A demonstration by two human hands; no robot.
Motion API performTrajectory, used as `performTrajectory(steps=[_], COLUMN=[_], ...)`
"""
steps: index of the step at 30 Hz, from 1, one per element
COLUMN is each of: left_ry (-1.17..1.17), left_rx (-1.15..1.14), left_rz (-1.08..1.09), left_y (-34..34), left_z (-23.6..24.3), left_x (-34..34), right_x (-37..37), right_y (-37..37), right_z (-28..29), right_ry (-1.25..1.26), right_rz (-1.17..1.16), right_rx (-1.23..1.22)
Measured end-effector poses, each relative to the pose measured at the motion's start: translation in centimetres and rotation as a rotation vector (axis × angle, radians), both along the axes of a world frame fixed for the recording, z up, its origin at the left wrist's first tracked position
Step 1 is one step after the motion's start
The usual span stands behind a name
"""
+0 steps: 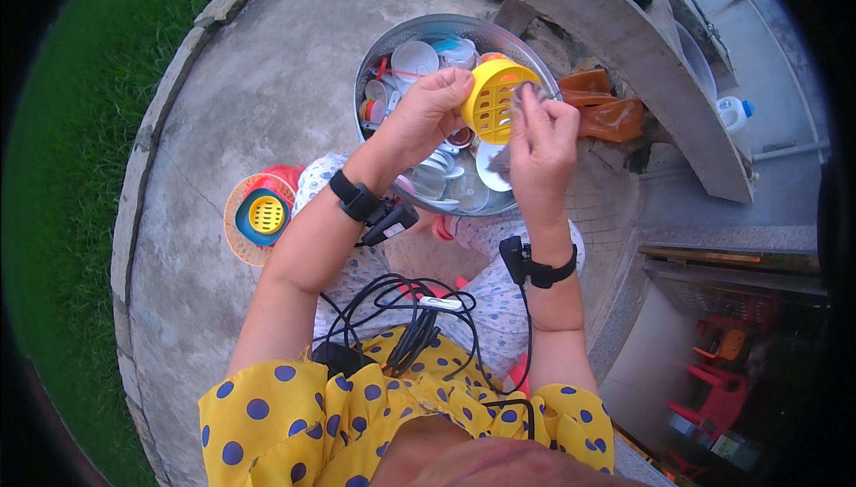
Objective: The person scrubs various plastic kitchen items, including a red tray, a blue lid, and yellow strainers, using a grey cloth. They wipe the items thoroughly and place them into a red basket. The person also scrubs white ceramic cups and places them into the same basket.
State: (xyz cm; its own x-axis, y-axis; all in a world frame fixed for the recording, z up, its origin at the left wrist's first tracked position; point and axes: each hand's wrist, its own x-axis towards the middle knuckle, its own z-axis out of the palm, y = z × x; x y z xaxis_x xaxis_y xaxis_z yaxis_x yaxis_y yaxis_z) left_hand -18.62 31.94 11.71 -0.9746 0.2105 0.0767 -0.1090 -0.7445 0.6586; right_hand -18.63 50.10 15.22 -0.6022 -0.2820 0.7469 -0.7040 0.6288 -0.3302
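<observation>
Over a large metal basin, my left hand grips the rim of a round yellow slotted piece, tilted so its grid shows. My right hand pinches a greyish scrubbing pad against the right side of that piece. Part of the pad hangs below my right fingers. Inside the basin lie a white bowl, a white plate, pale spoons and several other dishes, some hidden behind my hands.
On the concrete at left stands an orange basket holding a teal dish with a yellow slotted piece. Orange plastic bags lie right of the basin, below a concrete ledge. Black cables coil across my lap. Grass borders the far left.
</observation>
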Motion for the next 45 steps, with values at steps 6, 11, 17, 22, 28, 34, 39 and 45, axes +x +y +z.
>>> performTrajectory(steps=[6, 11, 17, 22, 28, 34, 39, 45], left_ry=[-0.014, -0.01, -0.051, -0.022, -0.066, -0.041, -0.028, -0.013], left_rx=[0.007, 0.048, 0.014, 0.022, 0.061, 0.072, 0.028, -0.085], left_rz=[0.065, 0.079, 0.1, 0.128, 0.199, 0.172, 0.156, 0.207], left_y=[-0.5, -1.1, -0.8, -0.8, -0.9, -0.6, -0.6, -0.3], left_z=[0.0, 0.3, 0.6, 0.8, 0.0, 0.7, 0.6, -0.5], left_x=[-0.1, -0.2, -0.1, 0.0, -0.3, -0.1, -0.2, -0.2], right_x=[1.4, 1.0, -0.3, 0.5, 1.9, 1.0, 0.8, 1.4], right_y=[-1.4, -0.4, 0.8, -0.1, -1.1, -0.4, 0.4, -0.1], right_z=[0.0, 0.5, 0.3, 0.0, -0.1, 0.3, 0.9, 0.5], right_ry=[-0.153, -0.143, 0.02, -0.041, -0.263, -0.127, -0.113, -0.351], right_rz=[0.374, 0.179, -0.118, -0.029, 0.281, 0.147, -0.053, 0.227], right_rx=[0.022, 0.055, 0.12, 0.163, 0.035, -0.044, 0.224, 0.137])
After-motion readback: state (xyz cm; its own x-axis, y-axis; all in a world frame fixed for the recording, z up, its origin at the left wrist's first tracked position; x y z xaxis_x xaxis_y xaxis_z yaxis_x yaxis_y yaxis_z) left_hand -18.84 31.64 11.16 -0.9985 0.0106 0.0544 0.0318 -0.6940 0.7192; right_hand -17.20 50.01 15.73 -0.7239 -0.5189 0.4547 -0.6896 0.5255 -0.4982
